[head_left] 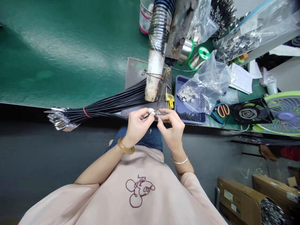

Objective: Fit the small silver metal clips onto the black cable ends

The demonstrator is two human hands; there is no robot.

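Observation:
My left hand (137, 125) and my right hand (171, 126) meet at the table's front edge, fingers pinched together. Between them sits a small metal connector piece (156, 113) on the end of a thin black cable. The left thumb wears a white finger cover. A soldering iron tip (162, 89) hangs just above the hands under a ribbed fume hose (159, 28). A bundle of black cables (110, 104), tied with a red band, runs left along the table edge, with metal plugs (59, 120) at its far end.
A blue tray (180, 107) with small metal shells and a clear plastic bag (206, 84) lies to the right. Solder spools (199, 57), orange-handled scissors (222, 110), a black fan (250, 112) and a green fan (284, 114) stand further right. Cardboard boxes (246, 195) sit on the floor.

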